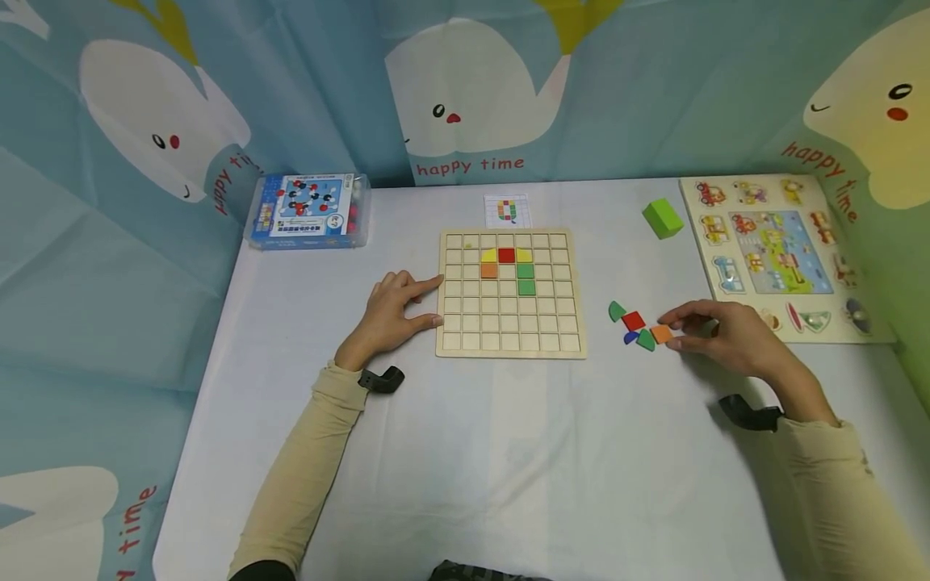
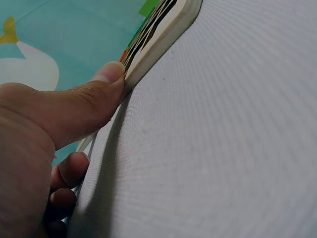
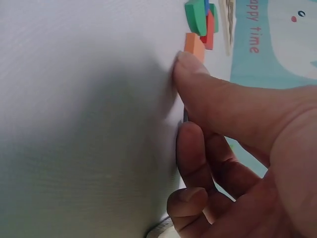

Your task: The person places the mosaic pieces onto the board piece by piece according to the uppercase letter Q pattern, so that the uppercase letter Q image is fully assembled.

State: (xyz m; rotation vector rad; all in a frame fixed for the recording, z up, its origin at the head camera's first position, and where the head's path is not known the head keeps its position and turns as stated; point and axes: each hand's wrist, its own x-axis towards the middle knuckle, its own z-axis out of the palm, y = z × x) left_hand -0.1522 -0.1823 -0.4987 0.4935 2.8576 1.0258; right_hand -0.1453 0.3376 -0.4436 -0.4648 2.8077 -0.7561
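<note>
A wooden grid board [image 1: 508, 353] lies mid-table with yellow, red, orange and green pieces in its upper cells. My left hand [image 1: 390, 315] touches its left edge with thumb and index finger; in the left wrist view the thumb of that hand [image 2: 74, 114] presses the board's side [image 2: 163, 44]. At the right, my right hand [image 1: 734, 339] pinches an orange square [image 1: 661, 333] between thumb and index finger. Red, blue and green pieces [image 1: 634, 321] lie just left of it. The right wrist view shows the orange piece [image 3: 194, 46] at the thumb tip of the hand [image 3: 237, 134].
Behind the board lies a small pattern card [image 1: 507, 211]. A plastic box [image 1: 308, 211] stands at the back left. A green block [image 1: 663, 219] and a picture puzzle board [image 1: 785, 250] are at the back right, the puzzle close beyond my right hand.
</note>
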